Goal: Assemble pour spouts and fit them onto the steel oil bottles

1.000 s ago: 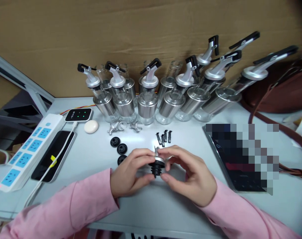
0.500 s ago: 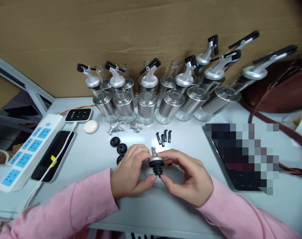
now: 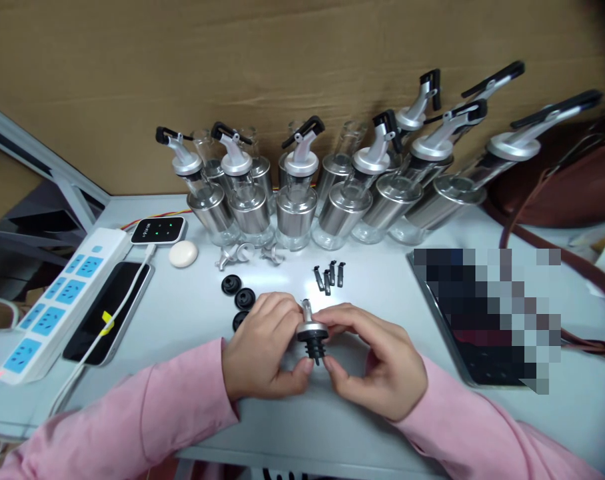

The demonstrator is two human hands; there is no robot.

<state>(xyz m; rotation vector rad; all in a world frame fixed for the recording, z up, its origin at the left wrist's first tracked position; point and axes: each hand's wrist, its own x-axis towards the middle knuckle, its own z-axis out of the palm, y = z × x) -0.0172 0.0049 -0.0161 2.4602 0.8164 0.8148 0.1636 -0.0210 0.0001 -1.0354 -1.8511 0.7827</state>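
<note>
Power strip [image 3: 57, 303]: along the desk's [image 3: 292, 427] left edge.
Left hand [image 3: 267, 350]: grasping the pourer's [image 3: 312, 332] left side.
Pourer: toward the desk's front edge (spout [image 3: 307, 311] up, black ribs [image 3: 314, 348] below).
Right hand [image 3: 382, 360]: pinching its right side.

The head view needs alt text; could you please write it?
A person's left hand and right hand hold a silver-and-black ribbed bottle pourer over a grey table. Nearby lie small black levers, round black pieces and silver spout pieces, before clear glass bottles with silver bands.
</note>
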